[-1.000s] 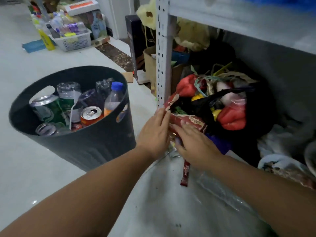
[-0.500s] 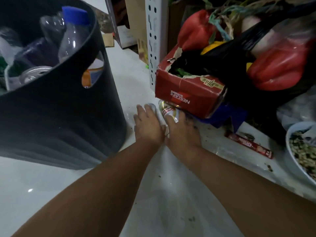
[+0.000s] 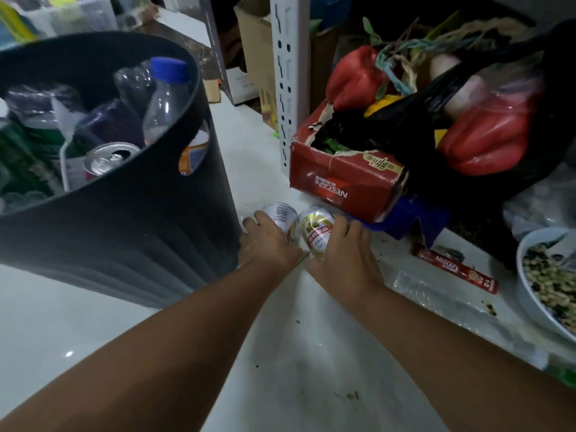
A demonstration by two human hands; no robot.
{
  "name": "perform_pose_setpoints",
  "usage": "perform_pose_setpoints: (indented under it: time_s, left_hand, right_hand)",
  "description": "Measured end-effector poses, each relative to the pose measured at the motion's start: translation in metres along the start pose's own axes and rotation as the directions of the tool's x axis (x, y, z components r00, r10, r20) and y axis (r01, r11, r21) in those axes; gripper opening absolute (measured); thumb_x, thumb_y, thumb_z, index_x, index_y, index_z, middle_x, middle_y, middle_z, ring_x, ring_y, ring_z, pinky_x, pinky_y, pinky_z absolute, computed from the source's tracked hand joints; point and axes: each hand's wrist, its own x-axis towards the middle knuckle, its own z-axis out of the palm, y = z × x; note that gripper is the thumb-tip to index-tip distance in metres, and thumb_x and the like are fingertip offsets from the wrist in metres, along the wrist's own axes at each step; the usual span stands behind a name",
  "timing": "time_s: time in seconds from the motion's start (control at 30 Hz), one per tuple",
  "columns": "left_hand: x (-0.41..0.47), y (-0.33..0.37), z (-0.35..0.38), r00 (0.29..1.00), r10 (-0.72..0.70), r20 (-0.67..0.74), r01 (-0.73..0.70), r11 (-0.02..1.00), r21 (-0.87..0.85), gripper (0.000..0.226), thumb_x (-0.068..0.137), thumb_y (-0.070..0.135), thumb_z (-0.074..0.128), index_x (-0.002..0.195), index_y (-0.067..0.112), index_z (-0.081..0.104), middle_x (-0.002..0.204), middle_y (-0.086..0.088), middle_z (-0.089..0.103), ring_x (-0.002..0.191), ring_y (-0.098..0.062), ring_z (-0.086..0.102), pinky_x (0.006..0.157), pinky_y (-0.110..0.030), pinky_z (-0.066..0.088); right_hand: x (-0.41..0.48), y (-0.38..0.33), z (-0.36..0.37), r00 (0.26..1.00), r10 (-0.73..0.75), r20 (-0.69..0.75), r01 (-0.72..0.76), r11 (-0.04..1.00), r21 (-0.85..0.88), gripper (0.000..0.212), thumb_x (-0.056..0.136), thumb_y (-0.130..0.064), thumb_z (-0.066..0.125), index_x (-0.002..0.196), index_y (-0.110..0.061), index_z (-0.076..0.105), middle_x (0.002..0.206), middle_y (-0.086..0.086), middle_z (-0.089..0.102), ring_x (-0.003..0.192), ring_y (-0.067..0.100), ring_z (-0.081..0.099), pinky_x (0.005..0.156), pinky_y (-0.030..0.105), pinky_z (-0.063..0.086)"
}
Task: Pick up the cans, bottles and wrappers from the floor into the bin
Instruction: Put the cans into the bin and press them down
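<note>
Two cans lie on the floor [image 3: 280,353] side by side and touching, between the bin [image 3: 124,229] and the torn red box [image 3: 343,182]. The bin is at 9 o'clock from them, the box at 1 o'clock.

The left hand [image 3: 268,241] lies over the white can [image 3: 280,213], fingers curled round its far side. The right hand [image 3: 343,257] lies over the gold can [image 3: 316,226], fingers wrapped down its right flank. Neither thumb shows clearly. The cans look grasped but not lifted.

Handling, my read:
- Likely empty, thin aluminium: light, dents if squeezed, so a moderate grip.
- Smooth, round wall, so it will roll or slip out of a fingertip pinch. Wrap mid-body, thumb opposite the fingers.
- The open tops may drip, so keep them up if possible.

The bin is nearly full of bottles and cans; drop low onto the pile so nothing bounces out.

Left on the floor are a red sachet [image 3: 455,268] at 3 o'clock from the cans and a clear wrapper [image 3: 436,294] at 4 o'clock. Both are flat and limp; pinch an edge. The bowl [image 3: 523,291] sits just beyond them, so mind it.
</note>
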Motion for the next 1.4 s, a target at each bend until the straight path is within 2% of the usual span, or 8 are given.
perform_pose_setpoints:
  time_s: [0.17, 0.5, 0.73, 0.83, 1.0, 1.13, 1.3, 1.4]
  left_hand:
    - [-0.015, 0.02, -0.036, 0.998, -0.001, -0.055, -0.002, 0.998, -0.056, 0.087, 0.069, 0.037, 0.077, 0.134, 0.01, 0.026, 0.13, -0.016, 0.037, 0.114, -0.035, 0.048, 0.091, -0.044, 0.049]
    - [-0.061, 0.063, -0.124, 0.979, 0.098, -0.177, -0.121, 0.985, -0.123, 0.077, 0.068, 0.033, 0.072, 0.127, 0.006, 0.031, 0.119, -0.016, 0.039, 0.107, -0.036, 0.048, 0.09, -0.046, 0.048]
    - [-0.086, 0.079, -0.183, 0.954, 0.171, -0.246, -0.224, 0.953, -0.206, 0.074, 0.068, 0.037, 0.07, 0.126, 0.014, 0.03, 0.113, -0.006, 0.039, 0.1, -0.028, 0.05, 0.08, -0.044, 0.055]
    - [-0.083, 0.085, -0.207, 0.932, 0.164, -0.322, -0.243, 0.944, -0.222, 0.08, 0.065, 0.042, 0.068, 0.131, 0.015, 0.03, 0.117, -0.006, 0.041, 0.102, -0.028, 0.05, 0.08, -0.045, 0.054]
    - [-0.076, 0.09, -0.241, 0.871, 0.107, -0.48, -0.275, 0.915, -0.295, 0.075, 0.065, 0.042, 0.069, 0.127, 0.019, 0.034, 0.108, -0.003, 0.04, 0.091, -0.022, 0.05, 0.072, -0.04, 0.055]
    - [-0.069, 0.079, -0.253, 0.846, 0.057, -0.53, -0.244, 0.926, -0.29, 0.07, 0.068, 0.041, 0.066, 0.125, 0.015, 0.035, 0.111, -0.007, 0.041, 0.097, -0.027, 0.049, 0.074, -0.038, 0.045]
    - [-0.059, 0.061, -0.267, 0.826, -0.026, -0.563, -0.172, 0.939, -0.297, 0.079, 0.068, 0.041, 0.068, 0.132, 0.01, 0.032, 0.119, -0.012, 0.041, 0.103, -0.032, 0.049, 0.083, -0.043, 0.046]
    - [-0.053, 0.044, -0.273, 0.815, -0.038, -0.579, -0.159, 0.945, -0.285, 0.081, 0.067, 0.041, 0.069, 0.132, 0.011, 0.032, 0.12, -0.012, 0.041, 0.104, -0.031, 0.048, 0.081, -0.038, 0.043]
  right_hand:
    - [-0.001, -0.006, -0.036, 0.998, -0.034, -0.048, 0.038, 0.995, 0.088, 0.067, 0.072, -0.044, 0.064, 0.12, -0.004, 0.039, 0.113, 0.018, 0.053, 0.105, 0.03, 0.042, 0.082, 0.037, 0.043]
    - [-0.005, -0.015, -0.13, 0.99, -0.111, -0.09, 0.125, 0.976, 0.181, 0.078, 0.07, -0.045, 0.061, 0.133, -0.011, 0.03, 0.125, 0.013, 0.045, 0.115, 0.028, 0.034, 0.093, 0.038, 0.038]
    - [0.012, -0.036, -0.201, 0.965, -0.142, -0.222, 0.18, 0.97, 0.162, 0.081, 0.068, -0.046, 0.062, 0.134, -0.017, 0.026, 0.123, 0.01, 0.044, 0.111, 0.027, 0.036, 0.088, 0.039, 0.039]
    - [0.018, -0.051, -0.227, 0.95, -0.151, -0.273, 0.209, 0.957, 0.2, 0.083, 0.07, -0.046, 0.065, 0.136, -0.017, 0.024, 0.128, 0.01, 0.042, 0.117, 0.028, 0.035, 0.091, 0.04, 0.04]
    - [0.029, -0.079, -0.255, 0.911, -0.21, -0.356, 0.284, 0.944, 0.171, 0.08, 0.072, -0.046, 0.063, 0.135, -0.017, 0.024, 0.126, 0.01, 0.042, 0.112, 0.027, 0.037, 0.09, 0.039, 0.041]
    - [0.036, -0.104, -0.259, 0.884, -0.244, -0.398, 0.334, 0.926, 0.175, 0.077, 0.072, -0.044, 0.062, 0.134, -0.015, 0.026, 0.123, 0.011, 0.044, 0.107, 0.026, 0.037, 0.085, 0.037, 0.04]
    - [0.041, -0.13, -0.249, 0.868, -0.29, -0.404, 0.388, 0.903, 0.186, 0.077, 0.071, -0.047, 0.061, 0.132, -0.016, 0.027, 0.122, 0.011, 0.044, 0.106, 0.027, 0.038, 0.084, 0.037, 0.039]
    - [0.044, -0.143, -0.243, 0.876, -0.302, -0.376, 0.404, 0.886, 0.228, 0.079, 0.07, -0.047, 0.063, 0.133, -0.017, 0.026, 0.125, 0.009, 0.043, 0.111, 0.027, 0.037, 0.084, 0.038, 0.042]
